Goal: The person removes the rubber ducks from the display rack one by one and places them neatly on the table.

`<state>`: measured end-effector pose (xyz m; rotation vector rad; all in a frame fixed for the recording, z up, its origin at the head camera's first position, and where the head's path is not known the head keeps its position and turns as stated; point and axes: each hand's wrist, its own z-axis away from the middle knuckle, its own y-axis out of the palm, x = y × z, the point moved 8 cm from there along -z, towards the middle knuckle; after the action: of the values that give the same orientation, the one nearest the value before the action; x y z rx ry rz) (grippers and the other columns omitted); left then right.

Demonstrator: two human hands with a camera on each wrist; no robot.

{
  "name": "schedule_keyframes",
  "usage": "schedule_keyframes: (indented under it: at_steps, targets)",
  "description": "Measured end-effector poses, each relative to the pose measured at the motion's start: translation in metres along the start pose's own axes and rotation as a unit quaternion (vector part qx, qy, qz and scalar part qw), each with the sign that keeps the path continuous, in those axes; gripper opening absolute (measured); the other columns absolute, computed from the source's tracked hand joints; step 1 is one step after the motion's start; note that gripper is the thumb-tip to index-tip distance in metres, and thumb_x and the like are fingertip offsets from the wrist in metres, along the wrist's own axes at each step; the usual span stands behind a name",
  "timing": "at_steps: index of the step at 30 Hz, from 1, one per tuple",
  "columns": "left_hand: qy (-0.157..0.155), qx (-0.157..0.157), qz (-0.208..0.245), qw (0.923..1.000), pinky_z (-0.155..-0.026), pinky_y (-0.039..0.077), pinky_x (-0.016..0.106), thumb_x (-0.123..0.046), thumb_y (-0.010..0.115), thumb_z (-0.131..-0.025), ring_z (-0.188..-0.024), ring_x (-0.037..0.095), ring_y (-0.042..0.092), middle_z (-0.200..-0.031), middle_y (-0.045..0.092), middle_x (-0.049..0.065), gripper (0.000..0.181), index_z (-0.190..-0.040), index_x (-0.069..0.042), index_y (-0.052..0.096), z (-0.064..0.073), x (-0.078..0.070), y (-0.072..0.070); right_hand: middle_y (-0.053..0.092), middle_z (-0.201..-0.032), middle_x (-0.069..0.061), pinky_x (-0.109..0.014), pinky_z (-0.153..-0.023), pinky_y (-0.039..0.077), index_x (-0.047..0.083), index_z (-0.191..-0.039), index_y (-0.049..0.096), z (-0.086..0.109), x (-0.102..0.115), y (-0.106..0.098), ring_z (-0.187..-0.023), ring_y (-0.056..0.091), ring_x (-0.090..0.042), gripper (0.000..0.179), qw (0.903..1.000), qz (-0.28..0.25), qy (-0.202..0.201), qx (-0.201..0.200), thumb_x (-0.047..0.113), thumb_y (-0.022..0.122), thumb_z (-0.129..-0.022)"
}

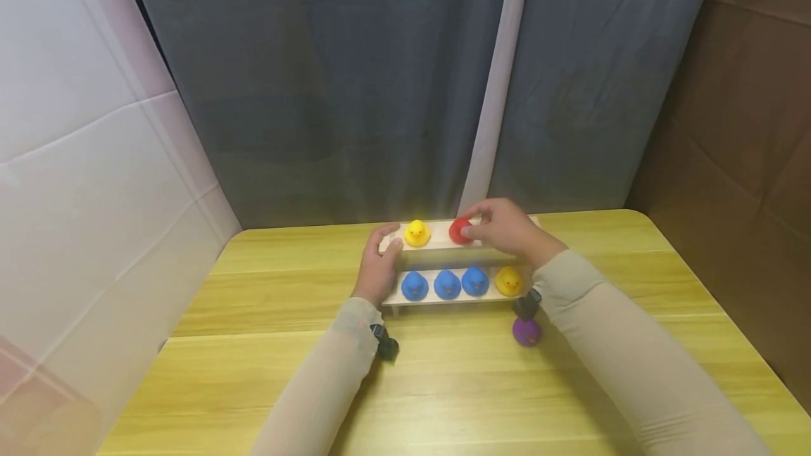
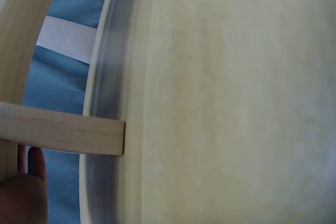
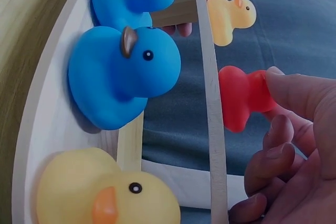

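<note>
Red duck sits pinched in the right hand

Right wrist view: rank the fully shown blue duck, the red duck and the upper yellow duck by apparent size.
1. Blue duck, nearest the camera
2. Red duck, partly hidden
3. Upper yellow duck

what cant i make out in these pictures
Head view: purple toy, its far side hidden by the black wrist camera.
Head view: red duck, its right side covered by the right hand.
Left wrist view: left hand, partly cut off at the lower left corner.
Right wrist view: nearest yellow duck, cut off by the bottom edge.
</note>
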<state>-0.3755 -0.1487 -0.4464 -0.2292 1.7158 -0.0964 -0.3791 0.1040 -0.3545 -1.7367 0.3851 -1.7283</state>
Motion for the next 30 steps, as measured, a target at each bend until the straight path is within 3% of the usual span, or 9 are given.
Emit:
schedule_keyframes:
  at_steps: [15, 21, 30]
  targets:
    - [-0.009, 0.001, 0.000, 1.0000, -0.128, 0.021, 0.058, -0.031, 0.054, -0.107, -0.154, 0.028, 0.035, -0.159, 0.047, 0.000, 0.042, -0.148, -0.021, 0.055, -0.002, 0.002, 0.000, 0.062, -0.095, -0.010, -0.034, -0.067, 0.049, 0.021, -0.116, 0.075, 0.003, 0.004, -0.005, -0.088, 0.057, -0.030, 0.025, 0.9999, 0.008, -0.006, -0.011, 0.029, 0.082, -0.093]
    - [0.003, 0.000, 0.000, 1.0000, -0.128, 0.022, 0.056, -0.029, 0.055, -0.107, -0.152, 0.027, 0.037, -0.159, 0.048, 0.002, 0.040, -0.146, -0.020, 0.056, -0.003, 0.001, -0.002, 0.062, -0.095, -0.010, -0.035, -0.069, 0.049, 0.021, -0.115, 0.076, 0.010, 0.009, -0.009, -0.089, 0.057, -0.029, 0.025, 0.9997, 0.015, -0.018, -0.011, 0.030, 0.083, -0.092]
    - [0.018, -0.006, 0.006, 0.9998, -0.128, 0.022, 0.055, -0.024, 0.054, -0.107, -0.152, 0.029, 0.038, -0.157, 0.050, 0.006, 0.038, -0.144, -0.018, 0.057, -0.003, -0.001, -0.002, 0.056, -0.080, -0.009, -0.031, -0.058, 0.044, 0.018, -0.114, 0.076, 0.027, 0.013, -0.010, -0.073, 0.053, -0.028, 0.025, 0.9991, 0.013, -0.040, -0.004, 0.028, 0.083, -0.092]
